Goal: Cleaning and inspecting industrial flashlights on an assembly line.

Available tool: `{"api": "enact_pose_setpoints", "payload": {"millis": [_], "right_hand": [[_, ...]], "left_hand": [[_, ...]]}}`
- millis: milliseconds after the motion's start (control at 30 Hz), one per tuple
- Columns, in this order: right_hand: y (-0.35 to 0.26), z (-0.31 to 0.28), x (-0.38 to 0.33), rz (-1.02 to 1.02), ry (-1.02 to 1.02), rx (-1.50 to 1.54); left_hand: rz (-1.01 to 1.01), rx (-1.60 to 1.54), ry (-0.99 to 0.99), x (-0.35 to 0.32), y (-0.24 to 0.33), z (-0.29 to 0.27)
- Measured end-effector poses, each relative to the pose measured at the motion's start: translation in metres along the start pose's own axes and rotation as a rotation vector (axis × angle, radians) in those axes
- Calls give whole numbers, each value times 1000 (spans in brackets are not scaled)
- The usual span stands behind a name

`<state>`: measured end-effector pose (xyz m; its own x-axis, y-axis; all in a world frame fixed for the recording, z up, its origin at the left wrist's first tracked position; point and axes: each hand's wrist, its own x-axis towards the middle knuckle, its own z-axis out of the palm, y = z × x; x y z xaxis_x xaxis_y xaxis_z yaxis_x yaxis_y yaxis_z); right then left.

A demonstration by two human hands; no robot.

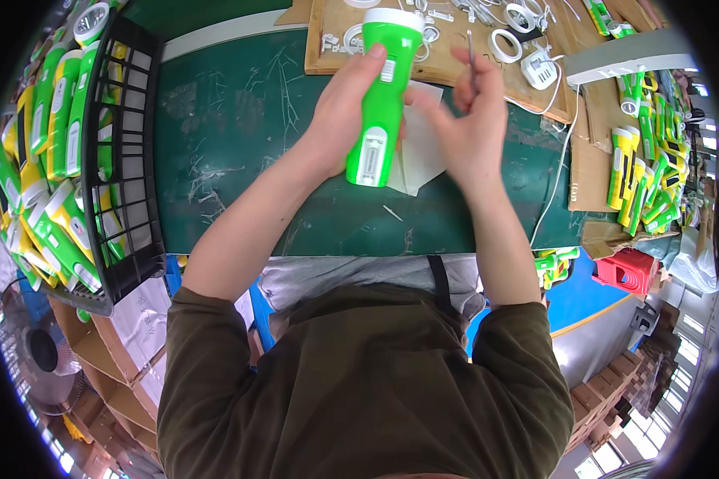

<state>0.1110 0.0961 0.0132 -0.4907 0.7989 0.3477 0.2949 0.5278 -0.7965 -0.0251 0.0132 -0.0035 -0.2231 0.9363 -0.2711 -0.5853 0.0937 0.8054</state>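
A green flashlight (384, 108) with a white head ring stands over the table, its head pointing away from me. My left hand (337, 120) is closed round its left side, thumb beside the white switch. At the flashlight's near end a whitish panel with a slot shows. My right hand (475, 132) is just right of it, fingers curled round a thin metal tool (471, 56) that points upward; its kind cannot be made out. The right thumb and index finger come close to the flashlight's side; contact is unclear. Beneath the hands lie translucent white sheets (423, 156).
A wooden board (321, 54) at the far side carries white rings (505, 46), small clips and a white plug adapter (539, 70) with a cable. On the left stands a black basket (128, 140) full of green and yellow flashlights; more flashlights (643, 180) lie in cardboard at right.
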Motion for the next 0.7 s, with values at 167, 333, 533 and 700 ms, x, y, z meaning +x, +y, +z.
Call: {"api": "enact_pose_setpoints", "payload": {"millis": [167,333,533,700], "right_hand": [[52,-22,37,-174,215,-471],[52,-23,38,-103,161,-277],[51,-28,32,-178,87,-448],[50,-32,31,-17,10,-57]], "left_hand": [[110,157,-35,4,6,7],[65,196,-18,3,8,8],[128,-175,-77,8,4,11],[231,107,-155,6,5,-2]]}}
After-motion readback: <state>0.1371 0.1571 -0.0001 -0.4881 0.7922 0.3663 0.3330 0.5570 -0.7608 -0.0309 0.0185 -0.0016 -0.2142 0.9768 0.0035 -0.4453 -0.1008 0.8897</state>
